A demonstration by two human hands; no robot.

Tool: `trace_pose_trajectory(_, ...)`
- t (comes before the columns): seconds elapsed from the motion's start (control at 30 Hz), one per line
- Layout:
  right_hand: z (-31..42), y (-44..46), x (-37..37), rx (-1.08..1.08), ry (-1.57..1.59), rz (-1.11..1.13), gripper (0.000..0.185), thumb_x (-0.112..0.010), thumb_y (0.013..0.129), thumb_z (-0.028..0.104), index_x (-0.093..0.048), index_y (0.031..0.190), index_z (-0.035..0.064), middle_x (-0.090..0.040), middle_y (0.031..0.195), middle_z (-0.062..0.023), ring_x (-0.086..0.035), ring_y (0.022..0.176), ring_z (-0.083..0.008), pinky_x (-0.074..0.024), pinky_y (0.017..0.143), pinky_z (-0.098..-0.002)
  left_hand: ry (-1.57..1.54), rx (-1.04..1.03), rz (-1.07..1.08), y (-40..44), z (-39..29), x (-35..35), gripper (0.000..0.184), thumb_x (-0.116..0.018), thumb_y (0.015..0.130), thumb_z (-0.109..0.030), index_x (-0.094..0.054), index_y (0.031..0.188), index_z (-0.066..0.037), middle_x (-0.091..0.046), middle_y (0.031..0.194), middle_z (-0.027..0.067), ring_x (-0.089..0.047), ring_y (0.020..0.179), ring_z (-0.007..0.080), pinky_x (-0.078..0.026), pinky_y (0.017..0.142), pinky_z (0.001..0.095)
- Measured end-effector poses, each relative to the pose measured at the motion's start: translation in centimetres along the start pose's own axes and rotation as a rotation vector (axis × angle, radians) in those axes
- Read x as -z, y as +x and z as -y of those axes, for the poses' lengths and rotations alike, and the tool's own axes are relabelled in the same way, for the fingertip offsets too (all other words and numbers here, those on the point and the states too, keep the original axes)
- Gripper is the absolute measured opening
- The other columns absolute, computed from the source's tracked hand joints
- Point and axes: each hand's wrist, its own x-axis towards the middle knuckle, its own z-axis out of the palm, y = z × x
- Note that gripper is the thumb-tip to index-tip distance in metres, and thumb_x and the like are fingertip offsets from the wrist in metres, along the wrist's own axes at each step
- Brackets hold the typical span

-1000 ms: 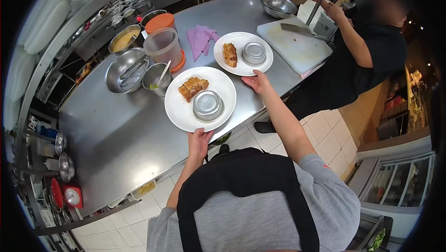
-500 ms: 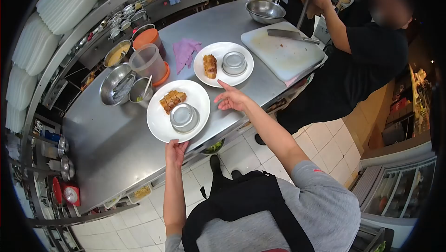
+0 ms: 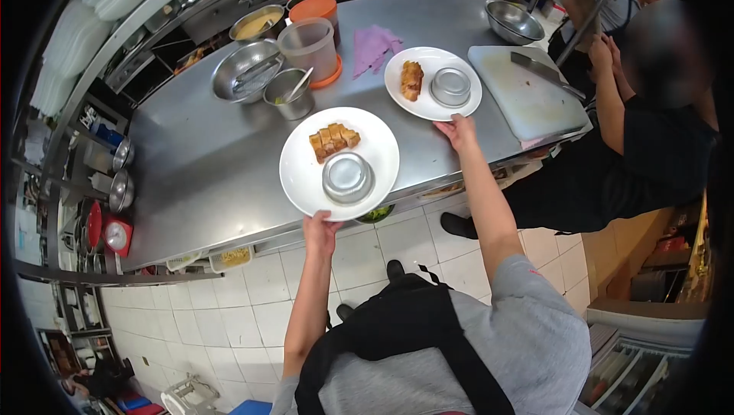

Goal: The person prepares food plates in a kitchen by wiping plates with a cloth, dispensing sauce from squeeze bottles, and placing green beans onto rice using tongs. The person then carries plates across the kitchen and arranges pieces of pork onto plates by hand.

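My left hand [image 3: 319,233] is closed on the near rim of a white plate [image 3: 380,139], which is held over the counter's front edge. On this plate sit sliced golden-brown fried pieces [image 3: 334,139] and an upturned metal bowl [image 3: 347,177]. At the front rim of a second white plate [image 3: 434,61], my right hand [image 3: 457,132] grips with its fingertips; some fingers are hidden under the rim. That plate carries a browned fried piece [image 3: 411,81] and another upturned metal bowl [image 3: 451,87].
A cutting board [image 3: 520,97] with a cleaver [image 3: 544,74] lies right of the plates. Metal bowls [image 3: 246,71], a clear plastic tub [image 3: 309,44] and a purple cloth [image 3: 375,48] are behind. A co-worker in black [image 3: 650,147] stands at the right.
My right hand has moved from beside the second plate to grip its front rim. With my left hand, the first plate has come toward me, away from the second plate. The view has shifted.
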Motion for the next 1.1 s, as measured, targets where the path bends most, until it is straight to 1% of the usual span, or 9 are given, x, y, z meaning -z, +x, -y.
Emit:
trace_pose_trajectory(0.13,1.6,-1.3,-1.8,0.035,-0.134,-0.112,0.027,-0.037,0.082,-0.003,-0.039,0.107,-0.0127,-0.056,0.094,-0.0245,-0.062,0.079,-0.0368,-0.0590,0.065,-0.0437,-0.019,-0.002,0.062,-6.6,-0.9,4.3,0.055,-0.049,0.070,-0.001,-0.034,0.123,0.002,-0.051,0.113,0.0164,-0.056,0.100,0.0290,-0.055,0.074,0.0439)
trace_pose_trajectory(0.2,0.9,-2.2,-2.6,0.007,-0.115,-0.195,0.029,-0.038,0.081,-0.005,-0.039,0.108,-0.0125,-0.056,0.094,-0.0244,-0.063,0.077,-0.0361,-0.0592,0.063,-0.0445,-0.063,-0.033,-0.004,-10.1,-1.6,7.0,0.055,-0.049,0.070,0.000,-0.035,0.123,0.001,-0.051,0.113,0.0163,-0.057,0.098,0.0292,-0.055,0.073,0.0440)
trace_pose_trajectory(0.43,-4.2,-12.1,-3.8,0.036,-0.102,-0.145,0.031,-0.037,0.079,-0.007,-0.036,0.110,-0.0147,-0.052,0.102,-0.0259,-0.060,0.088,-0.0395,-0.0572,0.069,-0.0506,-0.109,-0.067,-0.144,-22.1,-5.6,21.2,0.058,-0.052,0.067,-0.002,-0.037,0.123,-0.002,-0.053,0.113,0.0127,-0.058,0.098,0.0288,-0.053,0.078,0.0457)
trace_pose_trajectory(0.67,-11.2,-28.3,-7.4,0.048,-0.265,0.025,0.038,-0.039,0.071,-0.007,-0.040,0.109,-0.0122,-0.055,0.101,-0.0227,-0.061,0.088,-0.0369,-0.0565,0.074,-0.0472,-0.114,-0.205,-0.291,-32.0,-9.7,35.8,0.059,-0.052,0.066,-0.001,-0.037,0.123,-0.002,-0.052,0.114,0.0144,-0.057,0.100,0.0315,-0.052,0.079,0.0478)
trace_pose_trajectory(0.77,-14.1,-34.9,-11.5,-0.006,-0.309,0.086,0.040,-0.042,0.070,-0.005,-0.043,0.110,-0.0071,-0.057,0.100,-0.0189,-0.062,0.087,-0.0325,-0.0561,0.071,-0.0458,-0.161,-0.272,-0.422,-35.2,-11.5,40.4,0.053,-0.051,0.068,0.000,-0.040,0.120,-0.001,-0.054,0.110,0.0155,-0.060,0.092,0.0306,-0.054,0.072,0.0477)
trace_pose_trajectory(0.87,-18.0,-39.1,-14.7,-0.068,-0.339,0.203,0.036,-0.044,0.075,-0.002,-0.044,0.110,-0.0040,-0.057,0.100,-0.0161,-0.062,0.086,-0.0296,-0.0560,0.068,-0.0460,-0.231,-0.323,-0.461,-37.2,-12.3,44.9,0.053,-0.050,0.069,0.000,-0.039,0.121,-0.001,-0.053,0.111,0.0155,-0.059,0.095,0.0304,-0.054,0.073,0.0488)
trace_pose_trajectory(0.93,-21.1,-41.0,-16.7,-0.084,-0.313,0.328,0.037,-0.047,0.075,0.000,-0.046,0.111,-0.0012,-0.058,0.101,-0.0148,-0.062,0.089,-0.0297,-0.0536,0.073,-0.0493,-0.293,-0.368,-0.500,-37.6,-12.0,47.7,0.053,-0.050,0.069,0.001,-0.038,0.122,-0.002,-0.053,0.112,0.0154,-0.058,0.098,0.0302,-0.052,0.075,0.0503)
trace_pose_trajectory(1.0,-24.2,-42.7,-20.1,-0.138,-0.373,0.459,0.037,-0.048,0.073,0.000,-0.047,0.111,-0.0008,-0.059,0.100,-0.0137,-0.062,0.089,-0.0293,-0.0534,0.071,-0.0474,-0.393,-0.389,-0.557,-38.0,-11.8,50.4,0.053,-0.050,0.069,0.001,-0.039,0.121,-0.001,-0.053,0.112,0.0153,-0.057,0.099,0.0301,-0.051,0.076,0.0520)
trace_pose_trajectory(1.1,-30.3,-44.9,-24.8,-0.263,-0.446,0.562,0.049,-0.049,0.070,-0.002,-0.042,0.118,-0.0012,-0.056,0.108,-0.0150,-0.061,0.090,-0.0297,-0.0534,0.070,-0.0471,-0.432,-0.406,-0.694,-39.7,-13.1,52.5,0.051,-0.052,0.069,-0.001,-0.041,0.119,0.002,-0.054,0.112,0.0152,-0.058,0.099,0.0299,-0.050,0.081,0.0498)
